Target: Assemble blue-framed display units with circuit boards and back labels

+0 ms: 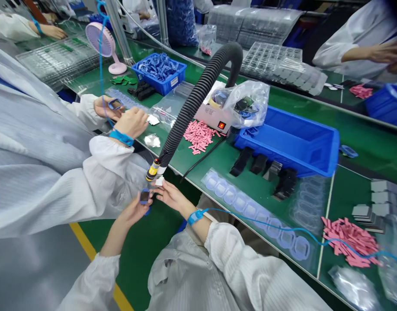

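My left hand (133,210) is closed around a small blue-framed part with a dark window (144,196), held off the table's near edge. Just to its right, my right hand (171,195), with a blue wrist strap (195,217), pinches a small white piece (159,181) between thumb and fingers. Directly above that piece hangs the end of a black corrugated hose (193,101), where a yellow-and-black cylinder (153,169) is attached. Whether the white piece touches the hose end I cannot tell. Both hands are close together, with the blue-framed part tilted toward me.
A co-worker's hands (132,123) hold another blue frame (115,104) at left. On the green table (214,157) lie pink strips (200,137), a strip of clear round films (250,209), black stacked parts (241,161) and a blue bin (334,144). A blue cord (283,229) trails rightward from my wrist.
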A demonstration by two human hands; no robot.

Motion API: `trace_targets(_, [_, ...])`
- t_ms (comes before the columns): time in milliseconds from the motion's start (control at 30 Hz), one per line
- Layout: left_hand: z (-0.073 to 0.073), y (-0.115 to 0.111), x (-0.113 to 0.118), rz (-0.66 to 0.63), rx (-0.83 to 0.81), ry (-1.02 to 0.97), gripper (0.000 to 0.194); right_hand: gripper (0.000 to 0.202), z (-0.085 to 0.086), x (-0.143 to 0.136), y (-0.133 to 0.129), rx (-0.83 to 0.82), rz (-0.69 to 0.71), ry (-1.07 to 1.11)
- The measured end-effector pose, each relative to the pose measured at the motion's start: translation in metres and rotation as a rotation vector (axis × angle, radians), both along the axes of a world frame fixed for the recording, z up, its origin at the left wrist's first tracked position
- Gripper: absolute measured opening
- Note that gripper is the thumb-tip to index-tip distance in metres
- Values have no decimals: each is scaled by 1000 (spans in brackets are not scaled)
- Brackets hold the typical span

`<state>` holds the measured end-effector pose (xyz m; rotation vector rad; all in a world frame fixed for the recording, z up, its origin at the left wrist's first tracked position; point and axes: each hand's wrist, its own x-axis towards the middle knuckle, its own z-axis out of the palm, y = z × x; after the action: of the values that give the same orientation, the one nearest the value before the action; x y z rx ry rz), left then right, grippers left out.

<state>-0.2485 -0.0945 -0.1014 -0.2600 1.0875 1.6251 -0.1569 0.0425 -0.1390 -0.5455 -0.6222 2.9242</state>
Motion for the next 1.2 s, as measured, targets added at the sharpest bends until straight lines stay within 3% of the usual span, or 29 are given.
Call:
trace_targets(133, [17, -34, -7, 107, -29, 82, 15, 27, 15, -15, -11, 6, 131, 56])
trace_targets(233, [22, -40, -12, 161, -36, 129, 11, 25, 14, -8, -25, 30, 209, 42])
trace_targets(400, [12, -9, -7, 79, -47, 98, 15, 20, 7, 44, -41, 91, 161, -75])
trace_targets(533, [11, 16, 10, -20, -18, 55, 16, 20, 25, 102, -40, 94, 50, -113])
trace_targets(633, [23, 23, 34, -92, 24, 44, 16, 32, 50, 140, -35, 74, -22, -102])
trace_targets(700, [36, 26, 54, -163, 55, 34, 26, 39, 69, 160, -30, 71, -88, -92])
trace_targets(800, [62, 35, 91, -274, 112, 13, 38, 46, 99, 184, -18, 94, -230, -65])
trace_targets(967, [106, 61, 156, -396, 238, 4, 40, 40, 148, 221, 7, 155, -455, 26])
trace_targets(1100, [131, 82, 203, -415, 396, 46, 38, 25, 168, 247, 20, 217, -574, 162])
trace_targets(1200, [139, 96, 230, -400, 487, 10, 34, 23, 173, 261, 25, 242, -635, 223])
